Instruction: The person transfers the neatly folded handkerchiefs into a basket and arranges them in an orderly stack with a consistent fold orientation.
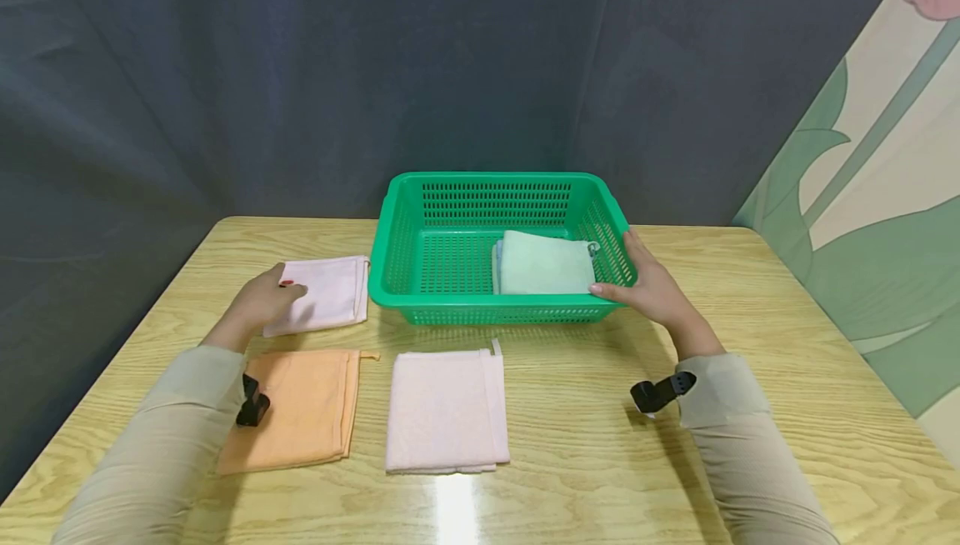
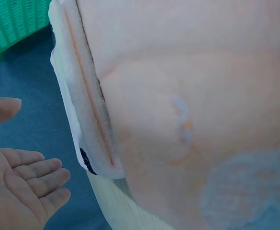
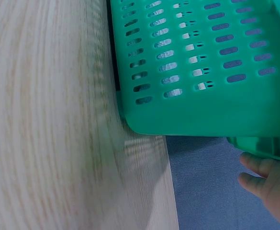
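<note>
My left hand (image 1: 264, 299) is over the left side of a folded pale pink towel (image 1: 330, 288) beside the basket. In the left wrist view its fingers (image 2: 39, 175) are extended, with a gap between them and a thick folded cloth edge (image 2: 84, 91). My right hand (image 1: 651, 282) holds the front right corner of a green plastic basket (image 1: 495, 302), thumb over the rim and fingers along the outer right side. Inside the basket, on its right, a folded pale green towel (image 1: 546, 263) lies over a bluish cloth (image 1: 497, 257).
An orange towel (image 1: 311, 403) lies folded under my left wrist. Right of it, another pale pink towel (image 1: 446, 412) has a small hanging loop. The wooden table (image 1: 570, 445) ends at a dark curtain (image 1: 300, 87); a floral wall (image 1: 892, 220) stands to the right.
</note>
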Tool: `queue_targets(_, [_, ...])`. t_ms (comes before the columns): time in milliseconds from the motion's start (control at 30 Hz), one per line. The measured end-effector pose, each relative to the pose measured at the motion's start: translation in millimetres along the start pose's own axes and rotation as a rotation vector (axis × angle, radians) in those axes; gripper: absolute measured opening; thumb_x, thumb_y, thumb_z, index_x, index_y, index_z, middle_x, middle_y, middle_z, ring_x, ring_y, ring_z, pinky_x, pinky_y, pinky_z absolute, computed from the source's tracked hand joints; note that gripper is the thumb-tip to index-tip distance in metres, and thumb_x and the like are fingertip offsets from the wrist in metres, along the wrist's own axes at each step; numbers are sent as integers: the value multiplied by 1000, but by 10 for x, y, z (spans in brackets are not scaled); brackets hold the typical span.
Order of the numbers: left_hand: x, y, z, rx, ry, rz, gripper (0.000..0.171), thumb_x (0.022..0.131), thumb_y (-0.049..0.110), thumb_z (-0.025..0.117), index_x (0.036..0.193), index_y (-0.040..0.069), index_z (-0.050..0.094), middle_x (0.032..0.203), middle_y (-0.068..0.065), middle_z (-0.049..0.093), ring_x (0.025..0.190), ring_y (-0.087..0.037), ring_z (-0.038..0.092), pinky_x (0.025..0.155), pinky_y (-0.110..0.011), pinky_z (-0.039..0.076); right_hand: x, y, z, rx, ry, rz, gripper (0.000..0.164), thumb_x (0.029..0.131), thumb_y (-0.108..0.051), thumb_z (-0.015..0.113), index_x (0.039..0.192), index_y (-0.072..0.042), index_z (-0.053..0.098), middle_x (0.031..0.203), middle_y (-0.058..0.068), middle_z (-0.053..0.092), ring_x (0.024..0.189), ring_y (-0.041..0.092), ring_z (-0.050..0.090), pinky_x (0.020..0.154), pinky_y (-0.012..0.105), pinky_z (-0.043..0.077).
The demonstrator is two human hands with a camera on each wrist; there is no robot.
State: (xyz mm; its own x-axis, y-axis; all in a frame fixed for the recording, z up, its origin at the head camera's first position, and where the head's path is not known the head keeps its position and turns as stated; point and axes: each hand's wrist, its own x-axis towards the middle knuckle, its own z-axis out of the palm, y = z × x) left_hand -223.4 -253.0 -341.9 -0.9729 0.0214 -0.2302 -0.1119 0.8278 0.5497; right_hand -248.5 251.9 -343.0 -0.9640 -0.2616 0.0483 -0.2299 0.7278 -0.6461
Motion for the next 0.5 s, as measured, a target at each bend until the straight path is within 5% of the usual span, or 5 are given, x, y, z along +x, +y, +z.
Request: queue_targets(500, [14, -70, 4, -24, -18, -44, 75, 94, 30, 36, 139, -14, -4, 140, -41, 6, 127, -56, 11, 103, -61, 18, 7, 7, -7, -14, 1, -4, 104, 80, -40, 66, 145, 2, -5, 152, 18, -7, 139, 38, -2, 107, 60, 10])
